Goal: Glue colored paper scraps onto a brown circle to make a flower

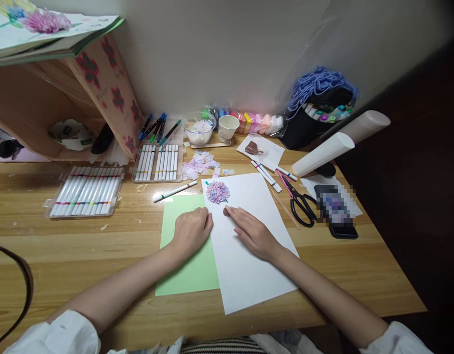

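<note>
A white sheet of paper lies partly over a light green sheet. Near its top left is a round pink and purple flower shape made of small paper scraps, with green marks at its edge. My right hand lies palm down on the white sheet, fingers stretched out. Its fingertips touch a small brown lump, clay-like, just below the flower. My left hand is closed in a fist over the green sheet beside the white paper's left edge; the inside of the fist is hidden.
Marker boxes and a loose marker lie left. Paper scraps, a clear bowl and paper cup stand behind. Black scissors, a phone and white rolls are right. A wrapped brown lump lies behind.
</note>
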Motion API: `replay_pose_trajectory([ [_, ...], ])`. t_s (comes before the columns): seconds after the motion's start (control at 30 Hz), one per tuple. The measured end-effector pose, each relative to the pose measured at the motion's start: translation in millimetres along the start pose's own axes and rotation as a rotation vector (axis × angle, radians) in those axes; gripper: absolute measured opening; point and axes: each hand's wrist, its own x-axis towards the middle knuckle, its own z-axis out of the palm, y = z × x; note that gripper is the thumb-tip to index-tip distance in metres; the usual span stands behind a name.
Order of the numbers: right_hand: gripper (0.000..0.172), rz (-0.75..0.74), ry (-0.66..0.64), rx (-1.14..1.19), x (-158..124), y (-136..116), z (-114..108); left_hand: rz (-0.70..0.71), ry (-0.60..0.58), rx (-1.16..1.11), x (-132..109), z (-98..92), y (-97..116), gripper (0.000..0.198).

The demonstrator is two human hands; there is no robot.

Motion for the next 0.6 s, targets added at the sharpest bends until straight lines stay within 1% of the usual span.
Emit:
replay_pose_trajectory([
  [0.1, 0.058, -0.04, -0.023, -0.005, -1.6, 0.0, -0.6, 0.003, 0.001, 0.024, -0.1, -0.5, 0.1, 0.031],
  [0.23, 0.057, -0.079, -0.1, -0.108, -0.6, -2.2, 1.2, 0.006, 0.003, 0.028, -0.3, -0.6, 0.1, 0.031],
  [0.4, 0.058, -0.102, -0.103, -0.166, -0.1, -3.8, 3.8, 0.008, 0.001, 0.031, 0.4, -0.6, 0.5, 0.032],
  [0.5, 0.058, -0.109, -0.13, -0.158, 0.6, -2.0, 1.9, 0.011, -0.005, 0.029, 0.9, -0.9, 0.4, 0.032],
  [0.6, 0.056, -0.104, -0.153, -0.09, 0.4, 1.5, -2.2, 0.017, -0.015, 0.021, 1.0, -1.2, 0.0, 0.032],
])
